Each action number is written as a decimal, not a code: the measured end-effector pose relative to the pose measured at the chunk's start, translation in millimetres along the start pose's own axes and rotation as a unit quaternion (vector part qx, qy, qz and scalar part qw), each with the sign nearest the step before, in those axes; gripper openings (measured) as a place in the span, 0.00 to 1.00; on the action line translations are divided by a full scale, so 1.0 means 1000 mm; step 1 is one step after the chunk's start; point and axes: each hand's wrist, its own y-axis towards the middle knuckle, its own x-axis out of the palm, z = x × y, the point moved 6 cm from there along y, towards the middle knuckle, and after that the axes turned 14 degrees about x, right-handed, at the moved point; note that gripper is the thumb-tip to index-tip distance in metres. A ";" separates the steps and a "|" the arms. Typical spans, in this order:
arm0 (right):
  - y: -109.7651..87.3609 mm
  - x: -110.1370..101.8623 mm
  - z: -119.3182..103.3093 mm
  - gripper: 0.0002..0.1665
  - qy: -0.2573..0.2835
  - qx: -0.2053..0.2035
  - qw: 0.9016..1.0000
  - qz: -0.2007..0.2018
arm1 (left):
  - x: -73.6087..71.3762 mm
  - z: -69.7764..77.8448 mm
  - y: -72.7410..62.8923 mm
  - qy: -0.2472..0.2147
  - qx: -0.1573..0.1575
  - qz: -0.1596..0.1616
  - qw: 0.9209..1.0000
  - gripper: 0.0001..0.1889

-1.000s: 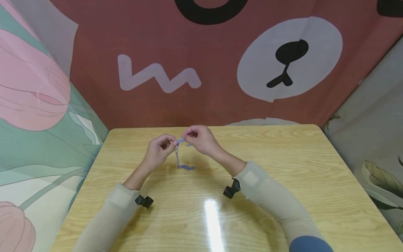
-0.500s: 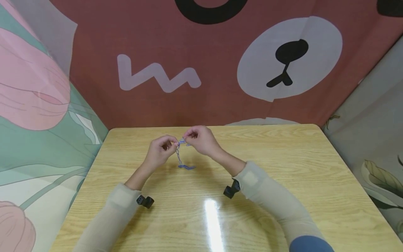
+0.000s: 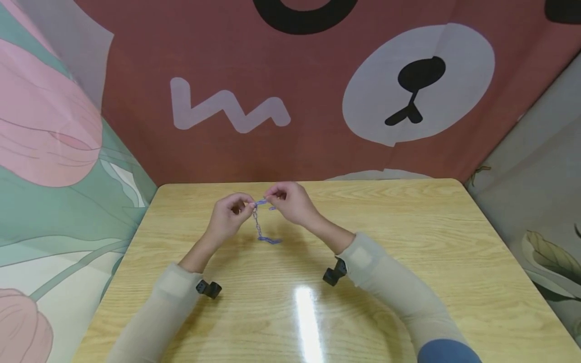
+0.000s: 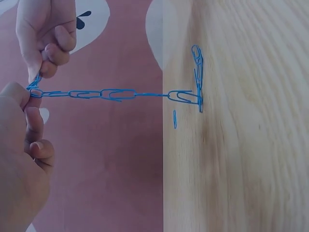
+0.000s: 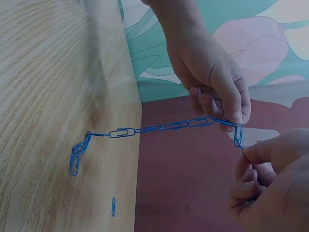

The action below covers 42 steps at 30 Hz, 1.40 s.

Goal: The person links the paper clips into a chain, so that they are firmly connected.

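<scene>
A chain of blue paper clips (image 3: pixel 257 224) hangs from the fingertips of my left hand (image 3: pixel 228 217), its lower links lying on the table. My left thumb and forefinger pinch the chain's top end. Close by on the right, my right hand (image 3: pixel 291 202) pinches a blue paper clip (image 5: pixel 238 136) between thumb and forefinger. That clip meets the chain's top at my left fingertips; whether it is hooked through cannot be told. In the left wrist view the chain (image 4: pixel 118 94) stretches taut toward the tabletop, where several links (image 4: pixel 199 72) are bunched.
One loose blue paper clip (image 4: pixel 175 119) lies on the wooden table (image 3: pixel 408 242), beyond the chain and near my right hand. Behind the table's far edge hangs a reddish-brown printed cloth (image 3: pixel 317 151). A flowered cloth (image 3: pixel 50 151) borders the left side.
Both hands stay almost in place, still pinching. My left hand shifts slightly right, then back left, and the hanging chain sways a little with it.
</scene>
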 end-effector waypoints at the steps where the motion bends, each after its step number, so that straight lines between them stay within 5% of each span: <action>1: 0.000 -0.001 0.001 0.06 0.002 0.000 1.000 0.001 | -0.001 0.000 0.000 0.000 -0.002 0.003 1.000 0.01; 7: 0.003 -0.004 0.007 0.06 0.025 0.019 1.000 -0.005 | -0.006 -0.001 -0.001 0.002 -0.006 0.012 1.000 0.03; 24: 0.000 -0.001 0.001 0.06 0.060 0.018 0.998 -0.010 | 0.002 -0.009 -0.004 0.000 -0.030 -0.049 0.998 0.02; 29: -0.001 0.000 -0.001 0.06 0.058 0.013 0.998 -0.011 | 0.002 -0.008 -0.002 -0.008 -0.037 -0.042 0.998 0.03; 42: -0.001 0.004 0.000 0.06 0.076 0.013 0.997 -0.012 | 0.006 -0.012 0.002 -0.129 -0.064 -0.007 0.990 0.07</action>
